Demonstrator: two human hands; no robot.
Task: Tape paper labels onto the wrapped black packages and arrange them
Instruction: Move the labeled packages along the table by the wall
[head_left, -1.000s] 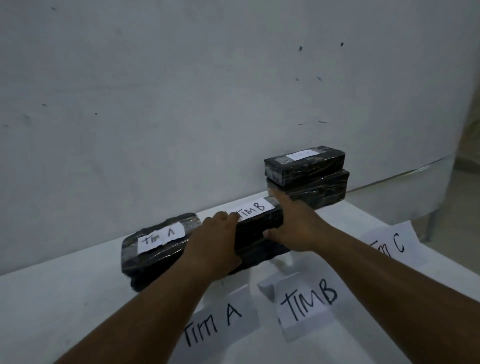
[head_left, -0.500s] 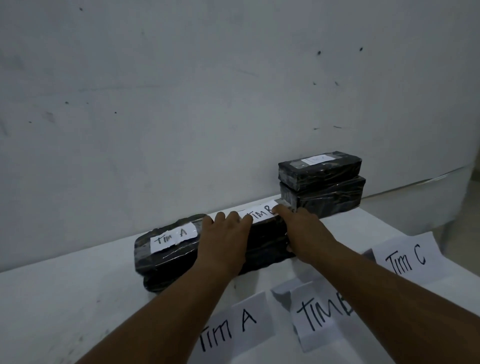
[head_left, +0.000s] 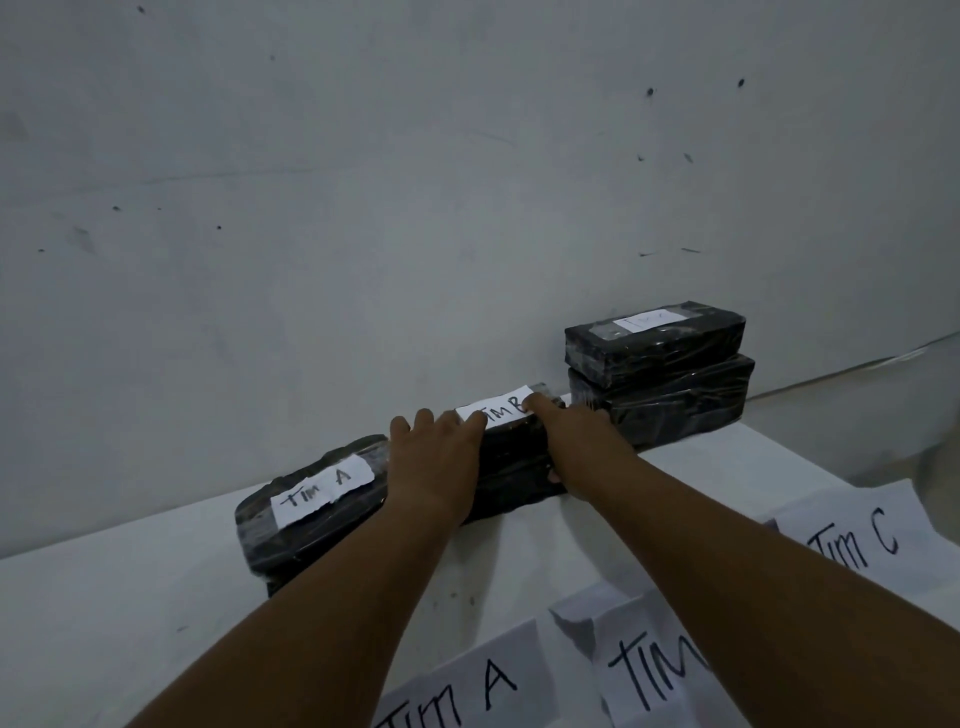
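Observation:
Three groups of black wrapped packages line the table's back edge against the wall. The left package (head_left: 311, 519) carries a paper label reading TIM A (head_left: 322, 491). The middle package (head_left: 514, 462) has a label reading TIM B (head_left: 501, 413). My left hand (head_left: 436, 457) lies flat over its left end, fingertips touching the label's left end. My right hand (head_left: 576, 441) rests on its right end, a fingertip pressing the label's right end and the thumb against the front side. To the right, two packages (head_left: 660, 384) are stacked, the top one with a small label (head_left: 647, 319).
The white table (head_left: 130, 597) holds three large paper sheets near me, marked TIM A (head_left: 467, 691), TIM B (head_left: 649, 670) and TIM C (head_left: 852, 545). A grey wall stands directly behind the packages. The table's right edge falls away at far right.
Both hands slid from the middle package's front and sides up onto its top. Fingertips now press both ends of the TIM B label. The package sits closer to the wall.

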